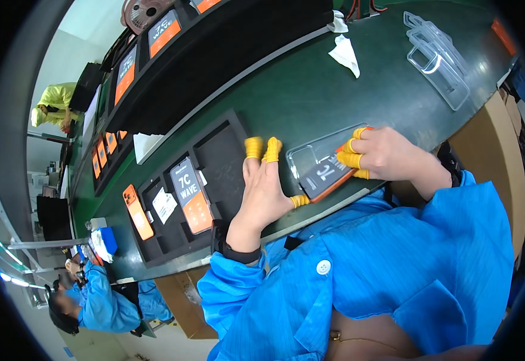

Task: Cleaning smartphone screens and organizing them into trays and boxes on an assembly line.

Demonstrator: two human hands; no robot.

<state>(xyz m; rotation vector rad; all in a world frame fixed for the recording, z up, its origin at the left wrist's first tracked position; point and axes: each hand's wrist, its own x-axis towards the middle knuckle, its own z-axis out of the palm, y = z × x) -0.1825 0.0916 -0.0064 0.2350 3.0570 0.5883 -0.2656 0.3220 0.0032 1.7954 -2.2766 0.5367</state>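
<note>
My right hand (389, 153), with yellow finger cots, is closed on an orange-edged phone (325, 177) that has a dark printed screen film. A clear phone case (303, 157) lies against the phone at its far left side; whether the phone sits inside it I cannot tell. My left hand (265, 191) is open, fingers spread over the edge of a black foam tray (225, 157). Its thumb, also in a cot, is at the phone's near left corner. In that tray lies another phone (190, 195) with a grey and orange film.
An orange phone (137, 212) and a white paper piece (164, 204) lie on the tray's left part. Several clear cases (438, 66) are piled at the far right of the green table (292, 84). A black raised shelf (226, 54) runs along the back. Co-workers sit at left.
</note>
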